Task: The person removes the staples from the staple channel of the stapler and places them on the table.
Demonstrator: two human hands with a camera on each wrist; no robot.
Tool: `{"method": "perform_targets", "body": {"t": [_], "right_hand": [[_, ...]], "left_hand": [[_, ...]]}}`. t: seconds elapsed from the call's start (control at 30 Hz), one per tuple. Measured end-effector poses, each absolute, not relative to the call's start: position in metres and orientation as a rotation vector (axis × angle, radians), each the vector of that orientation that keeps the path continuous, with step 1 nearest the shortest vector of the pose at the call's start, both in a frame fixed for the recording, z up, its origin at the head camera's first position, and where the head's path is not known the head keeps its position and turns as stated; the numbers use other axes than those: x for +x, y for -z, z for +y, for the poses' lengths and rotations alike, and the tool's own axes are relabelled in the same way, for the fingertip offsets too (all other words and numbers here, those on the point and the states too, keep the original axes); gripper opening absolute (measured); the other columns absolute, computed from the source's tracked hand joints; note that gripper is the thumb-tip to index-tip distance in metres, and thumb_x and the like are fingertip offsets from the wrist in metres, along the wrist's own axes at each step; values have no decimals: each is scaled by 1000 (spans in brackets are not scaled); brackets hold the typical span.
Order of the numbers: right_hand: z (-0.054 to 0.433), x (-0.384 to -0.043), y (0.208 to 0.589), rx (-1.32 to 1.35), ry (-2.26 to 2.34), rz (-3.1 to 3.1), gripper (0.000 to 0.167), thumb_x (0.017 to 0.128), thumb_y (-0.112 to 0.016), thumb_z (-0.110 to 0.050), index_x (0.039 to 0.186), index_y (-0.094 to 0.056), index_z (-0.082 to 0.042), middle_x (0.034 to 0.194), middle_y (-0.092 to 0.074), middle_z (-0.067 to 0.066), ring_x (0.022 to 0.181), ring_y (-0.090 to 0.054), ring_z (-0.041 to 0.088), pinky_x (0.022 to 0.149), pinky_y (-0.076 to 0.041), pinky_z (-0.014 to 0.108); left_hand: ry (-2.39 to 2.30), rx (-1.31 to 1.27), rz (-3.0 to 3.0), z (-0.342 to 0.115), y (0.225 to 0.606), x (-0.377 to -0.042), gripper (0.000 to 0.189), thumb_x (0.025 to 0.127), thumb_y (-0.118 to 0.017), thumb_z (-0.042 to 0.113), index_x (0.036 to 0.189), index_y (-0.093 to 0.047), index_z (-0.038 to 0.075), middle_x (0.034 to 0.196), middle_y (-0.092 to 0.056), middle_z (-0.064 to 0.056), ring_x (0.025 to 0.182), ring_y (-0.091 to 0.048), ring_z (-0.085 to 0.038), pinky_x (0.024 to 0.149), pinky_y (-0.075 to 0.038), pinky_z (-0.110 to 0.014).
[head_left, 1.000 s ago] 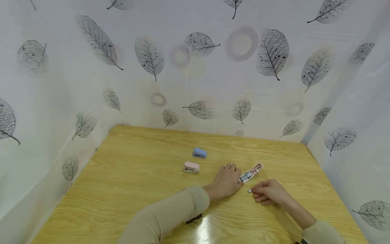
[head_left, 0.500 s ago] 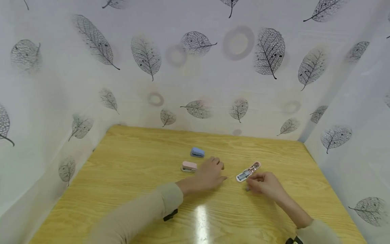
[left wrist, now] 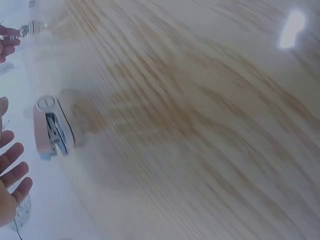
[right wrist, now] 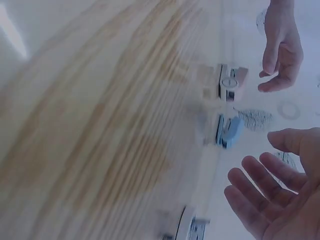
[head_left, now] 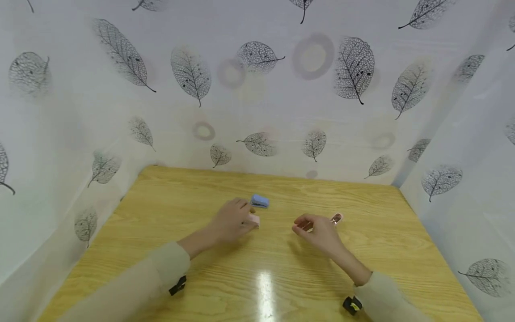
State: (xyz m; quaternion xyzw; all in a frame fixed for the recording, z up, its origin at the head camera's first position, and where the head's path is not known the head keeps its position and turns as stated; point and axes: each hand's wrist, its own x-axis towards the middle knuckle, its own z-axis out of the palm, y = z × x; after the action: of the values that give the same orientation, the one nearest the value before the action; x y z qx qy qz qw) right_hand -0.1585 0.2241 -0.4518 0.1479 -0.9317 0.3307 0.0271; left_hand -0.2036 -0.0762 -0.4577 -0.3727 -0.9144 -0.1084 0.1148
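Observation:
In the head view my left hand [head_left: 232,220] hovers over a pink and white stapler [head_left: 252,219], partly covering it. Loosely spread fingers [left wrist: 14,172] show beyond this stapler [left wrist: 50,127] in the left wrist view, apart from it. My right hand [head_left: 319,232] is raised over the table with bent, parted fingers, and its palm looks bare in the right wrist view. Behind it lies an opened pink and white stapler [head_left: 337,218], mostly hidden by the hand. A small blue stapler [head_left: 259,201] stands just beyond the left hand.
Everything lies on a wood-grain table [head_left: 257,250] with a bright glare spot near its front. A leaf-print curtain [head_left: 265,107] encloses the back and both sides. Dark straps [head_left: 352,305] sit at the sleeve cuffs.
My left hand has moved left from the opened stapler to the pink one. The right hand has moved left and up; the small grey piece it pinched earlier is out of sight.

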Motion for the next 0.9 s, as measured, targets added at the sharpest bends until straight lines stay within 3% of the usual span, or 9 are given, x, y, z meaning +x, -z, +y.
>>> {"method": "perform_targets", "body": {"t": [0.3,0.63,0.9], "right_hand": [[169,-176,457,587,-651,-2893,22,92,-82,-27,107,-77,-11,99,-80,3,86,-75,18,72,-60,33],[135,-195,463,726,-371,-2965,35,94,-78,-41,116,-75,-15,108,-79,3,86,-75,18,67,-59,31],[125,-201,465,773,-331,-2958,31,96,-77,-39,115,-74,-15,107,-79,4,82,-73,17,59,-54,25]], "left_hand": [[410,-971,-2727,-110,466,-205,39,98,-73,40,115,-72,5,116,-73,-10,113,-68,-30,105,-55,-47],[460,-927,-2793,-116,482,-212,41,100,-70,43,120,-70,7,119,-72,-9,114,-66,-28,103,-55,-48],[477,-985,-2755,-113,481,-214,32,100,-72,37,116,-72,9,115,-72,-8,111,-67,-27,98,-56,-47]]}}
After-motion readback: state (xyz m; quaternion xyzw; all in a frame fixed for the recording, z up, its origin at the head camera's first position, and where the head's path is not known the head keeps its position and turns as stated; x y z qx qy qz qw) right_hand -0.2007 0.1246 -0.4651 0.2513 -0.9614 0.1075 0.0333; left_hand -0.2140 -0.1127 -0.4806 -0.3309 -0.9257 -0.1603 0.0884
